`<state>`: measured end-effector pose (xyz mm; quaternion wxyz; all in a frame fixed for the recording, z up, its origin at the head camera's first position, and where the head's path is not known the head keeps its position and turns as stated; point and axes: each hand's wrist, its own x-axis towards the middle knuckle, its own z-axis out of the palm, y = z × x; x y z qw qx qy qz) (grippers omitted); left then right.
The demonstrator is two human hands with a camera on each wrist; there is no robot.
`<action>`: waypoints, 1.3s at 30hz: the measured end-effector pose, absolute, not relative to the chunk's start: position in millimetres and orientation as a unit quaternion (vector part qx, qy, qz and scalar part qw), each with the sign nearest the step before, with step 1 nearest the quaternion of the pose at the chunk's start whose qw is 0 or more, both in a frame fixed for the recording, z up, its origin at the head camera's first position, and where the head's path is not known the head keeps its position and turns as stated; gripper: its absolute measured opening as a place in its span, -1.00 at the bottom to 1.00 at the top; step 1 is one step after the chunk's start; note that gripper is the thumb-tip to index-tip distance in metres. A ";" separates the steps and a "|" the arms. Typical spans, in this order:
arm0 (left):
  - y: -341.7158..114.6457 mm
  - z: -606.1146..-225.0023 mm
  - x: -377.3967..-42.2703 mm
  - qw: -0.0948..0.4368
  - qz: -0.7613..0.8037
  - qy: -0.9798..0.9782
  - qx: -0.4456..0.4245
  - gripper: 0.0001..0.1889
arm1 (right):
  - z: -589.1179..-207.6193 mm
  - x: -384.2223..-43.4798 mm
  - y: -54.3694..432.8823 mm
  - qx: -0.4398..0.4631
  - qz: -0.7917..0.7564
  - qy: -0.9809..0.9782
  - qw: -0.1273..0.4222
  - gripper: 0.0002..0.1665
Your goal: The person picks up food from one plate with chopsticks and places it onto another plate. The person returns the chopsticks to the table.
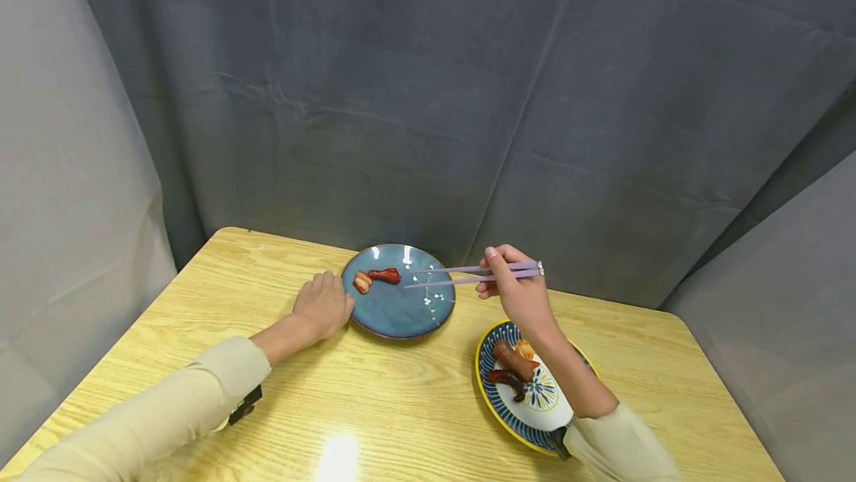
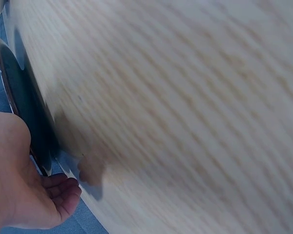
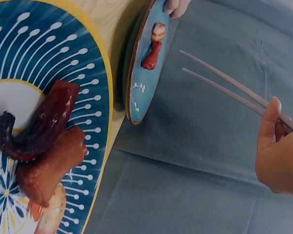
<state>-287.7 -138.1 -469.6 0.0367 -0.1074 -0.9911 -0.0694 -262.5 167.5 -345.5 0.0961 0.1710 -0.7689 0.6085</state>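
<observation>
My right hand (image 1: pixel 524 296) holds a pair of lavender chopsticks (image 1: pixel 468 280). Their tips are apart over the right half of a round blue plate (image 1: pixel 394 318), with nothing between them. On that plate lie a glossy red piece of food shaped like a small drumstick (image 1: pixel 385 275) and an orange-and-white striped piece (image 1: pixel 362 282). At the plate's left rim, my left hand (image 1: pixel 324 306) grips the edge with curled fingers, seen in the left wrist view close by the dark rim.
Below my right forearm sits a yellow-rimmed patterned plate (image 3: pixel 90 29). It bears a dark red tentacle-like piece (image 3: pixel 51 112), a brown sausage-like piece (image 3: pixel 56 163) and an orange-white piece (image 3: pixel 52 207). A grey curtain (image 1: pixel 401 96) hangs behind the wooden table (image 1: pixel 401 400).
</observation>
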 end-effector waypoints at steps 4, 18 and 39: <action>-138.1 -470.0 -287.9 0.036 -0.068 -0.991 -0.107 -0.65 | -346.9 -265.2 161.7 0.170 0.607 -0.771 0.087 -0.58; -138.8 -469.0 -288.5 0.033 -0.074 -0.991 -0.103 -0.65 | -354.2 -277.8 138.4 0.176 0.592 -0.784 0.061 -0.65; -138.7 -469.5 -289.3 0.034 -0.072 -0.991 -0.107 -0.66 | -371.2 -300.9 122.4 0.163 0.612 -0.771 0.071 -0.65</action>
